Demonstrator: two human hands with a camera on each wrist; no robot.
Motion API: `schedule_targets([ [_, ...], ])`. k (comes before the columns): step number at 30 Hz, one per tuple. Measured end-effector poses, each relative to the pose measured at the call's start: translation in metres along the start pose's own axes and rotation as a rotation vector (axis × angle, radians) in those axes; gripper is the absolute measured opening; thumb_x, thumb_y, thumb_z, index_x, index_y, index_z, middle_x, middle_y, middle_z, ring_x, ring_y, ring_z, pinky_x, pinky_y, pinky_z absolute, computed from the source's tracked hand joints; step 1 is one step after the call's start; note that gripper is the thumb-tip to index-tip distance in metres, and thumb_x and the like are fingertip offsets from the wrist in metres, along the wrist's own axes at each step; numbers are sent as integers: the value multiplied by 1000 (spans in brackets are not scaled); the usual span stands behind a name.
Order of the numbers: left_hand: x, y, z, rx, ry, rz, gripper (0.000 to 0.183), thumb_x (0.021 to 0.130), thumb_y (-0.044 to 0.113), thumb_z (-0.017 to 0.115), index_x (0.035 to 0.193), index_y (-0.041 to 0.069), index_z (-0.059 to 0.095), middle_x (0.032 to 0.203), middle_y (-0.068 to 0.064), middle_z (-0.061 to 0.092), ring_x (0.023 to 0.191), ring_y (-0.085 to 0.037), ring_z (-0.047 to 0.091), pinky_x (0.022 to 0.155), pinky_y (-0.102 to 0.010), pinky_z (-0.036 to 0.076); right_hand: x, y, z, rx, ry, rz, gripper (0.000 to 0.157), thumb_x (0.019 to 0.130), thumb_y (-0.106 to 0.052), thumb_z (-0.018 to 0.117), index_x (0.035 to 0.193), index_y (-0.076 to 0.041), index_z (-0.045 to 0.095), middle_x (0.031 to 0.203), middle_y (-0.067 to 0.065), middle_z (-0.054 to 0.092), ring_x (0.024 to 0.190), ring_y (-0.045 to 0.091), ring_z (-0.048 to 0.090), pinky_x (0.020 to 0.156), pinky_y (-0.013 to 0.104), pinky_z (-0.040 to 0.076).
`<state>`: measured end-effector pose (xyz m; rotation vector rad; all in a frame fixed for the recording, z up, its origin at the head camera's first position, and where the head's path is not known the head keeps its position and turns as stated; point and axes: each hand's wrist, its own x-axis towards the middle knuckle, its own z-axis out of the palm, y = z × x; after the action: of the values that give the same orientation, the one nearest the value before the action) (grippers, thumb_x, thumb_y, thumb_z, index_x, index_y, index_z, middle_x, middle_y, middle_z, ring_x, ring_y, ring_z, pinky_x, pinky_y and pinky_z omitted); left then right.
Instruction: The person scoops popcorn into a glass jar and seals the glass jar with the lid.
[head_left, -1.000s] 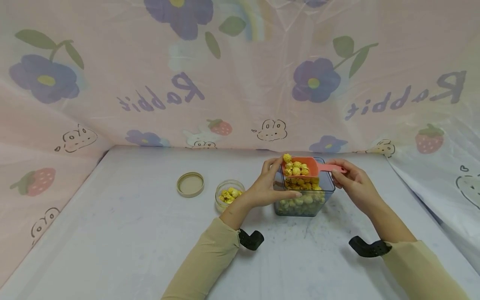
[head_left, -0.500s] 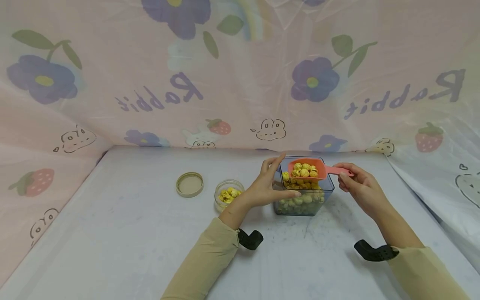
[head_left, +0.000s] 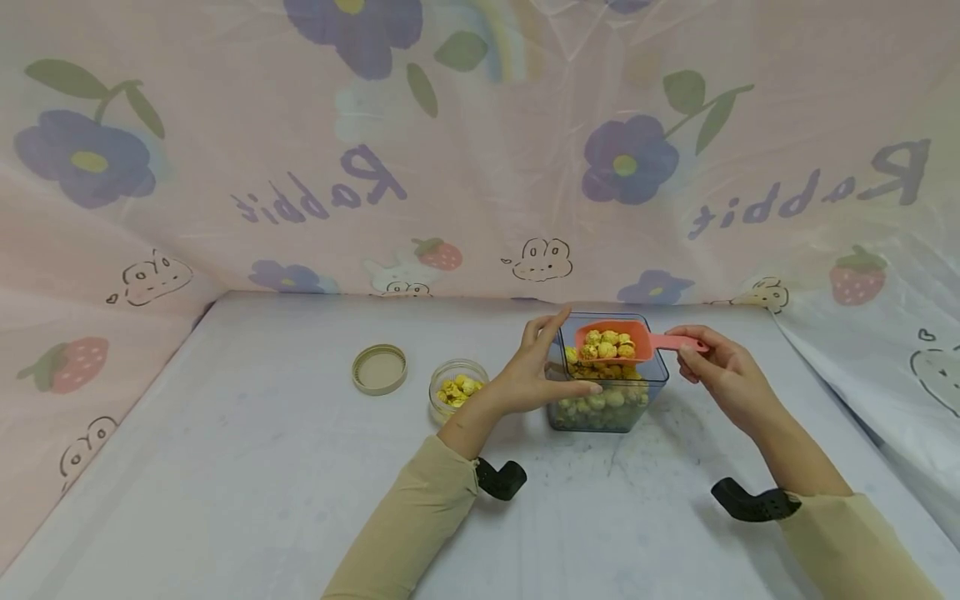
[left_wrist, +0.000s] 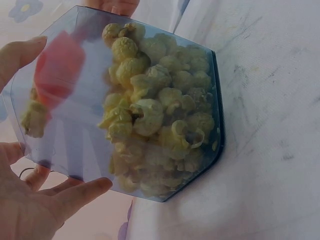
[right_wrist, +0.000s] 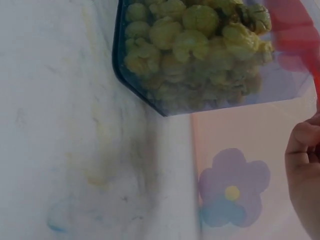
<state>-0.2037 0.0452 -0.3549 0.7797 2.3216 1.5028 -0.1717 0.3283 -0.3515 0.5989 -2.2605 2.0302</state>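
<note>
A clear bluish square container (head_left: 600, 417) of yellow popcorn stands on the table. My left hand (head_left: 517, 379) grips it from the left, thumb along the front wall and fingers on the far side; the left wrist view shows the fingers spread around its walls (left_wrist: 85, 155). Between thumb and fingertips, my right hand (head_left: 716, 367) pinches the handle of a coral-red scoop (head_left: 643, 340). The scoop lies level at the container's opening and bears several popcorn balls (head_left: 609, 343). Through the wall, the left wrist view shows the scoop (left_wrist: 60, 67) above the popcorn heap (left_wrist: 155, 110).
Left of the container, a small round clear jar (head_left: 459, 367) holds some popcorn, partly behind my left forearm. Farther left lies a round beige lid (head_left: 380, 369), inner side up. A printed curtain (head_left: 480, 167) borders the white table (head_left: 262, 467) at the back and sides.
My right hand has drawn the scoop to the right, away from the container's left rim, and levelled it over the opening. The topmost popcorn ball no longer perches at its tip. The left hand stays put.
</note>
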Motion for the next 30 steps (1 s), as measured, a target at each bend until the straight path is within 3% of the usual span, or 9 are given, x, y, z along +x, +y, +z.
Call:
schedule_targets([
  [6, -1, 0, 1, -14, 5, 4, 103, 81, 33, 77, 151, 44, 2, 156, -1, 8, 115, -28, 52, 95, -40, 47, 6, -7, 5, -196, -32, 13, 20, 100, -5, 46, 115, -9, 58, 76, 1, 46, 66, 19, 40, 56, 31, 32],
  [9, 0, -1, 1, -29, 3, 2, 103, 81, 33, 77, 151, 44, 2, 156, -1, 8, 115, -27, 53, 97, -41, 47, 8, -8, 8, -233, -33, 42, 19, 101, -8, 47, 116, -11, 58, 77, 1, 46, 67, 19, 41, 57, 31, 33],
  [19, 1, 1, 1, -23, -3, 4, 102, 82, 32, 76, 152, 42, 3, 156, -2, 8, 115, -28, 53, 97, -44, 47, 5, -5, 9, -35, -37, 59, 20, 102, -8, 44, 115, -12, 58, 81, 0, 48, 70, 14, 41, 59, 30, 31],
  [26, 0, 1, 1, -22, 11, 2, 102, 81, 32, 77, 152, 43, 5, 156, -3, 10, 116, -30, 55, 98, -44, 47, 4, -9, 8, 73, -40, 29, 22, 101, -4, 42, 114, -10, 58, 86, -4, 54, 74, 12, 44, 61, 23, 38],
  [30, 0, 1, 0, 14, 28, 15, 104, 79, 34, 78, 153, 39, 6, 155, -4, 13, 126, -33, 47, 100, -47, 44, 3, -13, 8, 90, -40, 37, 22, 101, -3, 42, 114, -10, 59, 87, -4, 55, 75, 11, 46, 63, 20, 41],
])
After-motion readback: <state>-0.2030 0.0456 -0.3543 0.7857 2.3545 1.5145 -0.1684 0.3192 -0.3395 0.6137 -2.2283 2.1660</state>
